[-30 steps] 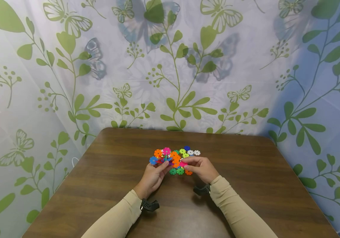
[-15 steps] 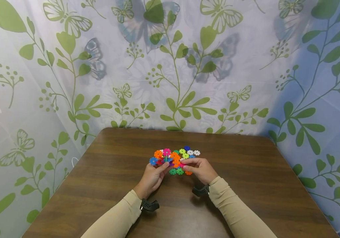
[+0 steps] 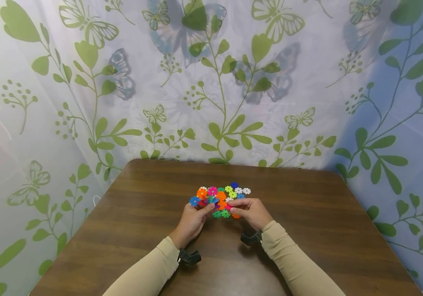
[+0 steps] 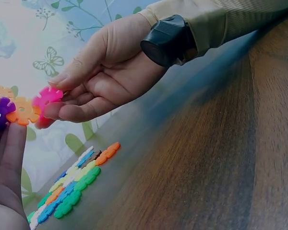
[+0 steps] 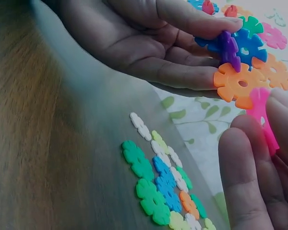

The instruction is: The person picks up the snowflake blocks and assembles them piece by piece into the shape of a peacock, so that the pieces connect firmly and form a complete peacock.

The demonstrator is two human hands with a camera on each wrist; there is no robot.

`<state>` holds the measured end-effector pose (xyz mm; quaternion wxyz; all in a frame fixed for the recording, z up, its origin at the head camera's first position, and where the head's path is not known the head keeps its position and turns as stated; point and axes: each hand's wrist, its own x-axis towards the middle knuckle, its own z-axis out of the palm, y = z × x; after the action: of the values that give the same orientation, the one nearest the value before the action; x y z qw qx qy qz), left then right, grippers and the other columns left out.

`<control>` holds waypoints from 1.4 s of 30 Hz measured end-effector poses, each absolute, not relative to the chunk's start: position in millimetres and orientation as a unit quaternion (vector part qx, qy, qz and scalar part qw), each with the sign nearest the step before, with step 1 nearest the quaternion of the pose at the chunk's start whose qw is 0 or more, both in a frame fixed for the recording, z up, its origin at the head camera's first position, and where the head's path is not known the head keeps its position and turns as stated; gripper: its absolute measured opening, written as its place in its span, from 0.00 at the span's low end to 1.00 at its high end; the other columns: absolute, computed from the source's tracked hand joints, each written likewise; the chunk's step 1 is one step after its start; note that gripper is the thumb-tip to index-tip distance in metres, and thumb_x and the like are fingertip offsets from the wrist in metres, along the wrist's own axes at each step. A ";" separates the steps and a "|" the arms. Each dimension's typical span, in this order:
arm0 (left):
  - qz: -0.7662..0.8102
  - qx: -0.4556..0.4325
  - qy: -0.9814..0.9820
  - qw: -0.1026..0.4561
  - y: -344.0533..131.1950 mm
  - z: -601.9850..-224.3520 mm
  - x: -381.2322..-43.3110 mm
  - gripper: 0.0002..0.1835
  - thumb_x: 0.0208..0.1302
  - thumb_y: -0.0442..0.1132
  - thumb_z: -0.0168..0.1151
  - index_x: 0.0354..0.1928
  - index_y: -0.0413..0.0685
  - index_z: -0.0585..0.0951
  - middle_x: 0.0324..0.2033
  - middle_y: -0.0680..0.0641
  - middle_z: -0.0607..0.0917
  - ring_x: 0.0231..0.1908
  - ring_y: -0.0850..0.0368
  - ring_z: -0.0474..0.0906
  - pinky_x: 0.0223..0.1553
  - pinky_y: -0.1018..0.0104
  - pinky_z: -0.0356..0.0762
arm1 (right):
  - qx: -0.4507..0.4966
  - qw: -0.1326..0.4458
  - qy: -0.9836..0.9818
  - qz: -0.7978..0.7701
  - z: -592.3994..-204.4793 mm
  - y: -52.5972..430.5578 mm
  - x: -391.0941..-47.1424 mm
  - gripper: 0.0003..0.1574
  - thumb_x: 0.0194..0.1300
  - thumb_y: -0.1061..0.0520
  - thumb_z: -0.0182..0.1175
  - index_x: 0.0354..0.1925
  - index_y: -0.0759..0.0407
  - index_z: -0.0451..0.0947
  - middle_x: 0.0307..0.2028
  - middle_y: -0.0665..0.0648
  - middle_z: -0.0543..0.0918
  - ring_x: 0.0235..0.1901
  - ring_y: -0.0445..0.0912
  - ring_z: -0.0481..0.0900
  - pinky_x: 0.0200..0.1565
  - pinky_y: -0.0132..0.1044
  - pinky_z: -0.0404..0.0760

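My left hand grips a built cluster of notched, flower-shaped plastic interlocking discs. In the right wrist view, its thumb lies by a purple disc and a blue disc, with an orange disc at the near end. Between thumb and fingers, my right hand pinches a pink disc. The pink disc's edge meets the orange one; how deep the notches sit is hidden. A second pink disc stands up at the cluster's far side.
Loose discs lie flat on the brown wooden table beneath and beyond the hands, among them green, white and dark blue ones. A patterned curtain hangs behind the table's far edge.
The right hand has edged slightly left against the cluster, and the pink disc in it sits closer to the orange one. The cluster has tilted a little. The head view has shifted slightly.
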<state>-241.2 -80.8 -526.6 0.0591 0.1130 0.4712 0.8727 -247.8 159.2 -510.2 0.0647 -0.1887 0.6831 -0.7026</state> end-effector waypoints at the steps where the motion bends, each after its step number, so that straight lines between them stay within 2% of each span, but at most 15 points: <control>1: 0.873 0.111 0.472 0.059 -80.7 -526.7 -240.9 0.21 0.72 0.26 0.66 0.64 0.32 0.77 0.58 0.34 0.83 0.56 0.41 0.84 0.59 0.49 0.78 | -0.189 0.065 0.679 -0.706 -510.7 159.3 -247.5 0.16 0.69 0.70 0.68 0.53 0.75 0.85 0.49 0.68 0.88 0.42 0.49 0.88 0.52 0.57 0.82; 5: 0.874 0.113 0.469 0.060 -79.6 -527.0 -239.4 0.21 0.72 0.26 0.65 0.65 0.32 0.77 0.59 0.35 0.83 0.57 0.41 0.83 0.60 0.49 0.77 | -0.195 0.066 0.660 -0.723 -512.5 159.2 -246.5 0.16 0.69 0.72 0.67 0.54 0.79 0.83 0.50 0.68 0.87 0.44 0.49 0.88 0.53 0.56 0.81; 11: 0.870 0.127 0.472 0.059 -77.9 -527.7 -238.2 0.22 0.73 0.29 0.66 0.66 0.34 0.77 0.61 0.35 0.81 0.60 0.42 0.81 0.61 0.50 0.76 | -0.199 0.057 0.658 -0.724 -514.4 158.7 -245.1 0.16 0.69 0.72 0.67 0.54 0.79 0.83 0.49 0.66 0.88 0.45 0.49 0.88 0.52 0.49 0.84; 19: 0.874 0.095 0.474 0.057 -78.3 -529.8 -235.6 0.21 0.73 0.33 0.68 0.62 0.30 0.75 0.53 0.36 0.84 0.53 0.44 0.85 0.60 0.48 0.77 | -0.219 0.059 0.672 -0.705 -518.5 156.7 -243.8 0.16 0.70 0.70 0.67 0.54 0.76 0.84 0.49 0.69 0.87 0.43 0.50 0.89 0.52 0.56 0.82; 26: 0.870 0.088 0.480 0.062 -77.9 -527.4 -236.9 0.25 0.71 0.33 0.70 0.64 0.32 0.72 0.55 0.34 0.83 0.52 0.43 0.85 0.57 0.50 0.80 | -0.231 0.002 0.726 -0.648 -517.2 153.4 -241.3 0.15 0.68 0.66 0.72 0.53 0.68 0.88 0.48 0.63 0.89 0.42 0.51 0.88 0.45 0.40 0.87; 31: 0.867 0.085 0.489 0.049 -77.7 -528.3 -239.1 0.25 0.71 0.32 0.71 0.64 0.33 0.73 0.54 0.35 0.84 0.51 0.45 0.85 0.57 0.50 0.81 | -0.255 -0.017 0.732 -0.631 -517.6 155.2 -242.9 0.19 0.67 0.66 0.72 0.55 0.71 0.85 0.51 0.70 0.86 0.46 0.58 0.87 0.46 0.37 0.86; 33: 0.867 0.077 0.490 0.043 -77.7 -528.5 -239.6 0.25 0.71 0.32 0.71 0.65 0.32 0.73 0.53 0.35 0.85 0.48 0.47 0.86 0.57 0.50 0.81 | -0.253 -0.032 0.740 -0.622 -518.0 158.5 -244.1 0.21 0.67 0.65 0.73 0.56 0.72 0.84 0.53 0.72 0.85 0.46 0.61 0.87 0.45 0.38 0.87; 36: 0.870 0.065 0.488 0.038 -77.8 -528.4 -239.7 0.27 0.71 0.33 0.71 0.65 0.31 0.72 0.51 0.37 0.85 0.45 0.48 0.85 0.56 0.50 0.82 | -0.232 -0.068 0.770 -0.590 -519.0 165.4 -246.6 0.21 0.67 0.62 0.74 0.55 0.71 0.85 0.54 0.70 0.85 0.47 0.61 0.85 0.46 0.41 0.86; 42: 0.874 0.057 0.481 0.028 -78.6 -527.7 -240.9 0.29 0.71 0.34 0.71 0.65 0.28 0.69 0.50 0.37 0.83 0.44 0.49 0.84 0.55 0.51 0.83 | -0.232 -0.107 0.844 -0.473 -523.4 179.5 -255.3 0.16 0.65 0.61 0.76 0.50 0.64 0.89 0.54 0.63 0.85 0.55 0.58 0.81 0.56 0.57 0.79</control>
<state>-240.9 -78.6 -527.7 0.0284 0.0567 0.4810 0.8744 -255.3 179.5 -523.4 -0.1067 -0.2319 0.8435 -0.4725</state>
